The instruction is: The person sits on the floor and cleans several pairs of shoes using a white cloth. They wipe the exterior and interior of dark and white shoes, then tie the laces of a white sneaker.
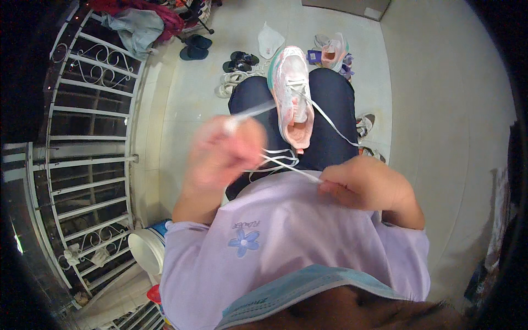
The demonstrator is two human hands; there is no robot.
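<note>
A white and pink sneaker (291,97) with a teal sole edge rests across my thighs, its toe pointing away and its opening towards me. White shoelace (330,119) passes through its upper eyelets. Blurred by motion, my left hand (227,150) is left of the shoe, closed on white lace; a stretch of lace runs from it to the shoe. My right hand (363,183), lower right of the shoe, pinches lace that runs across to my left hand. Loose lace loops lie on my lap between the hands. The lower eyelets by the tongue are hard to make out.
Dark slippers (194,47), black sandals (240,62) and white laced shoes (231,82) stand on the tiled floor ahead. Another pink sneaker (335,51) is at the front right, with more shoes by my right leg. White metal railing (95,109) and a white bucket (144,251) are left.
</note>
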